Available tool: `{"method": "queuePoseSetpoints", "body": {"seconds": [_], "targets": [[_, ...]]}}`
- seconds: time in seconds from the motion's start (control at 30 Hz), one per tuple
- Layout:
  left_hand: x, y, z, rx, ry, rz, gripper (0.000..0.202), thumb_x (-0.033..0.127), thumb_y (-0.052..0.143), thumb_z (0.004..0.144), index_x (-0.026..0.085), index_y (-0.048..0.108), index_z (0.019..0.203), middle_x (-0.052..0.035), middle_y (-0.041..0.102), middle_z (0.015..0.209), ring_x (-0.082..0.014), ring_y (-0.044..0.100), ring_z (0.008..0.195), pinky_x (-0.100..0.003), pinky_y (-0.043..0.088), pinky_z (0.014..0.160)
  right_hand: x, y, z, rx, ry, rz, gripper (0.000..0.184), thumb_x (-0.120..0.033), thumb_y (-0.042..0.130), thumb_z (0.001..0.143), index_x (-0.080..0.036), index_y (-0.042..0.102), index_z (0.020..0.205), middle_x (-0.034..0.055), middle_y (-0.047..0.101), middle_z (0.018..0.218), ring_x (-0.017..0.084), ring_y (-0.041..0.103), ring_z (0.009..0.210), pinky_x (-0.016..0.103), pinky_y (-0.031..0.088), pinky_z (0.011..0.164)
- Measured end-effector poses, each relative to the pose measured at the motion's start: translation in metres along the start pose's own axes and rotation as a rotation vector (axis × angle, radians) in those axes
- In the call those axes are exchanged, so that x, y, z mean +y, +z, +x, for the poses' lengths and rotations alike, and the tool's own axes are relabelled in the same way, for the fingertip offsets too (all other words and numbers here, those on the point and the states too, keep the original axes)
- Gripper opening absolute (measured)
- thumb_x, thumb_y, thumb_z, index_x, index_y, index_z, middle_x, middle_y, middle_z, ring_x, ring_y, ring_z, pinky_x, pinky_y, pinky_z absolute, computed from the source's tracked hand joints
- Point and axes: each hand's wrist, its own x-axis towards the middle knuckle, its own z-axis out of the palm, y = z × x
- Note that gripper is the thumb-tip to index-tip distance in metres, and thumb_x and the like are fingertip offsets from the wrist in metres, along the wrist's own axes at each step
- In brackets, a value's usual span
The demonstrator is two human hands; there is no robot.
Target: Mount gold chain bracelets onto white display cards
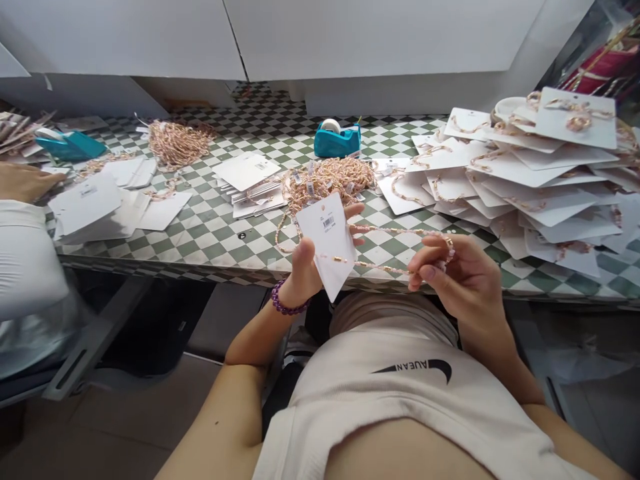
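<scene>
My left hand (306, 265) grips a white jewelry card (331, 243) that bears a barcode label, thumb on the near side and fingers behind. A pink and gold beaded necklace (383, 268) runs around the card and stretches to the right. Its other end is pinched in my right hand (460, 273), with a loop of beads over the fingers. Just behind the card lies a heap of similar beaded necklaces (327, 179). Left of that heap sits a stack of white cards (247, 171).
Carded necklaces (545, 173) form a high, uneven pile at the right. A teal tape dispenser (337, 140) stands at the back. To the left are another bead heap (180, 142), loose cards (87, 200), a second dispenser (70, 145) and another person's hand (30, 181).
</scene>
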Motion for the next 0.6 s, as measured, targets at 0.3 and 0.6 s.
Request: {"method": "queuePoseSetpoints", "body": {"seconds": [0.3, 0.6], "targets": [[0.009, 0.011, 0.005, 0.082, -0.418, -0.289, 0.085, 0.082, 0.064, 0.07, 0.018, 0.06, 0.126, -0.015, 0.063, 0.135, -0.0406, 0.063, 0.12, -0.048, 0.056, 0.093, -0.004, -0.002, 0.005, -0.053, -0.427, -0.646, 0.053, -0.004, 0.061, 0.09, -0.032, 0.059, 0.135, 0.0027, 0.071, 0.098, 0.012, 0.067, 0.078, 0.024, 0.057, 0.065], [-0.002, 0.014, 0.012, 0.207, -0.469, -0.453, 0.051, 0.062, 0.058, 0.087, 0.015, 0.066, 0.107, -0.0079, 0.073, 0.095, -0.0282, 0.071, 0.093, -0.039, 0.059, 0.083, -0.047, 0.005, 0.068, -0.787, -0.497, -0.941, 0.042, -0.002, 0.036, 0.096, -0.024, 0.063, 0.119, 0.0064, 0.06, 0.105, 0.011, 0.059, 0.088, 0.025, 0.048, 0.072]]}}
